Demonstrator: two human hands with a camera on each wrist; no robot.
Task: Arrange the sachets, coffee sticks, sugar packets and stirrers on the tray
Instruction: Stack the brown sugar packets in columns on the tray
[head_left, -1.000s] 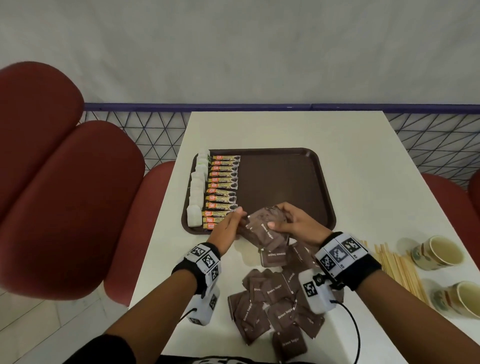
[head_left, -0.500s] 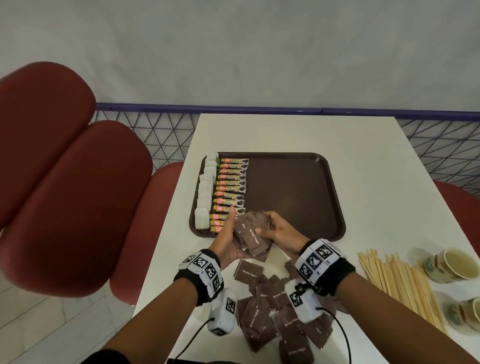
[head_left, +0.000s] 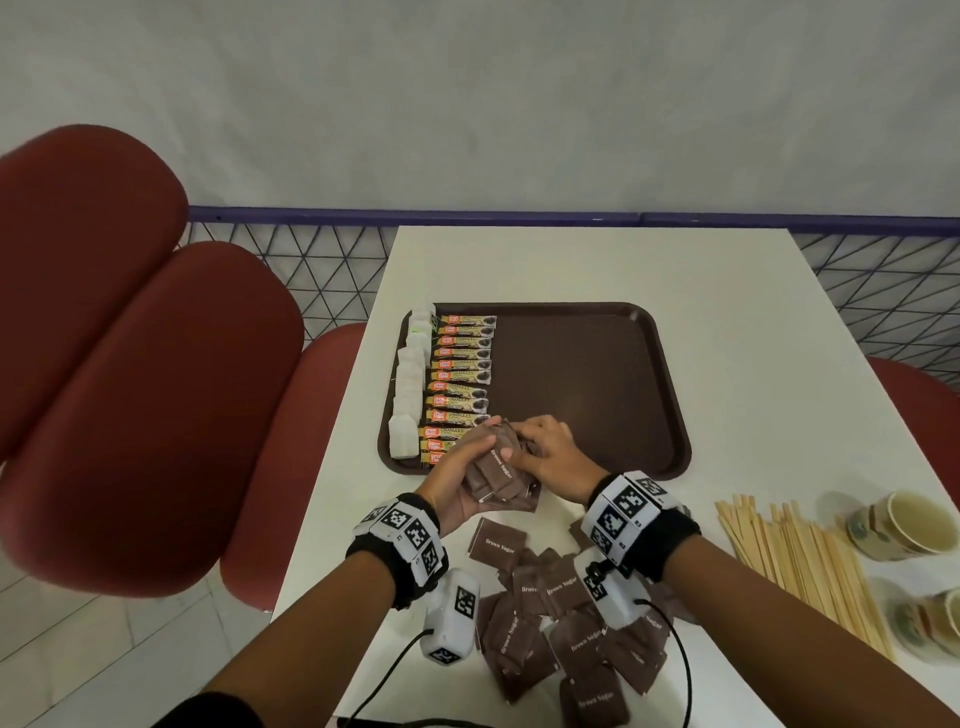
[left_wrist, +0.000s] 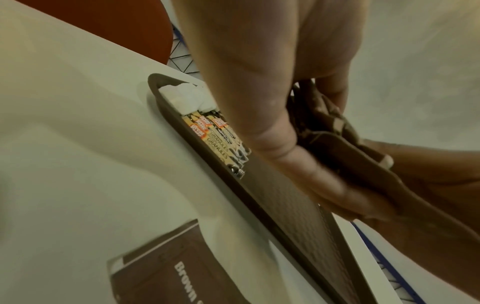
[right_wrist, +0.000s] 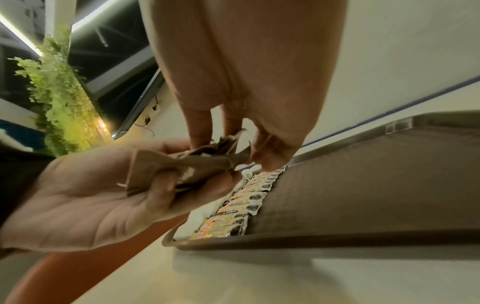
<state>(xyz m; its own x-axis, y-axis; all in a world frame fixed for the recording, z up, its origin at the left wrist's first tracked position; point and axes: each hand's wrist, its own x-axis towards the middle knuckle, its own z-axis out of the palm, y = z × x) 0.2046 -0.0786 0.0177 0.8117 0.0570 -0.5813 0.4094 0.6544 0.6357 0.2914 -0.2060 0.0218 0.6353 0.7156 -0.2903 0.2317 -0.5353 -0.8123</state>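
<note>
Left hand: the left hand (head_left: 457, 475) lies palm up over the tray's near edge, fingers and thumb curled round a bundle of brown sugar packets (head_left: 496, 475).
Right hand: the right hand (head_left: 556, 457) reaches in from the other side, its fingertips (right_wrist: 197, 142) pinching the top of the same bundle, as if to draw one packet off.
Handling: flat paper packets, by the look light and limp, and they crumple in the grip; a loose stack is likely to fan and slide, so take one by its short edge between thumb and finger while the other hand cups the rest.
Tray: the brown tray (head_left: 670, 415) holds white sachets (head_left: 410, 384) in a column along its left edge, with coffee sticks (head_left: 462, 374) in a row just beside them; the middle and right side are bare.
Loose packets: more sugar packets (head_left: 550, 623) lie heaped on the table (head_left: 571, 265) between the forearms, near its front edge.
Stirrers: wooden stirrers (head_left: 795, 561) lie in a sheaf off the tray's near right corner, not yet placed.
Cups: two paper cups (head_left: 904, 525) stand by the table's right edge.
</note>
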